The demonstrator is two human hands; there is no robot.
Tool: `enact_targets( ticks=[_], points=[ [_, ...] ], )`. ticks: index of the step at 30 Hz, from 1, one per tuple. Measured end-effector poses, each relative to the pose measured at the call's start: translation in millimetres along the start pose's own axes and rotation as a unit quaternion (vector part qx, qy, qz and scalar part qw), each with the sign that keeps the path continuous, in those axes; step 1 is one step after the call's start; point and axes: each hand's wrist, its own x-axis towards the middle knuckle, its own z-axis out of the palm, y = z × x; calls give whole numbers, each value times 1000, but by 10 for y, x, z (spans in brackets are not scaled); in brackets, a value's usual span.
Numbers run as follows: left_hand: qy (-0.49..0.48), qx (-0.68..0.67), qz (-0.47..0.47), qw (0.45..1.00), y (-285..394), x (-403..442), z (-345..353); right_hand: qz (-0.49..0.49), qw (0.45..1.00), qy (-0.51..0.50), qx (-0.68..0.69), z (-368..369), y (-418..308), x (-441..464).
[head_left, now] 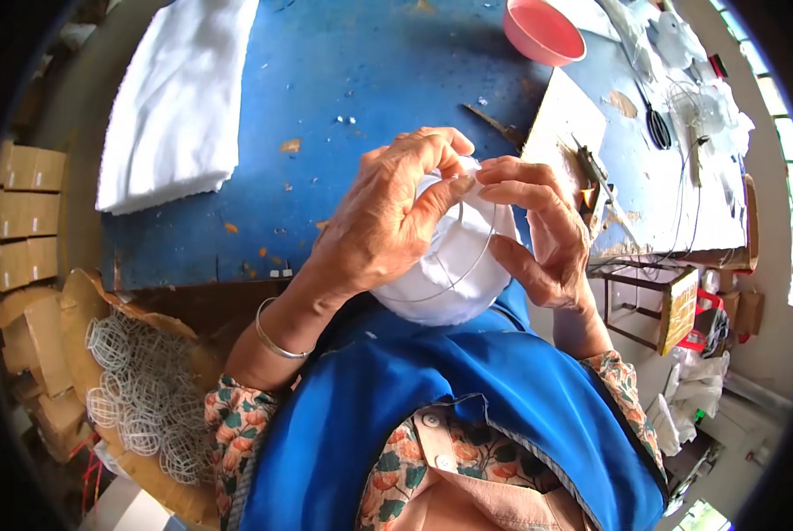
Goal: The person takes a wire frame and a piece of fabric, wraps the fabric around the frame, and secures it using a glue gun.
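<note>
Close in front of my body is a round white fabric piece [467, 283] with a thin wire ring [432, 296] lying across it. My left hand [387, 208] is closed at its upper edge, thumb and forefinger pinching the white fabric. Curled round the opposite side is my right hand [538, 226], its fingertips pressed to the upper edge near the left fingertips and its thumb lower down against the fabric. Fingers partly cover the top of the piece, so its inner shape is hard to make out.
A blue table [343, 97] carries a folded white fabric stack [179, 106], a pink bowl [542, 34], a pale board [564, 119], scissors [495, 124] and pliers-like tools [595, 181]. At lower left, a cardboard box [77, 327] holds many wire frames [139, 389]. A stool [675, 310] stands right.
</note>
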Motion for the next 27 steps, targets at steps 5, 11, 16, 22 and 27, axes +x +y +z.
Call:
enact_targets(
  ticks=[5,11,16,22,27],
  points=[
    [30,46,15,998,29,-29,79,4,999,7,40,-15,17,-32],
    [31,112,61,991,111,-28,86,3,995,16,96,-11,8,-103],
    [17,142,38,989,201,-80,139,-2,994,26,105,-32,16,-176],
    [29,145,39,988,196,-110,183,107,980,169,-8,-573,270,-548],
    [32,164,39,985,222,-162,210,376,809,249,-377,-1255,1085,-1439]
  ],
)
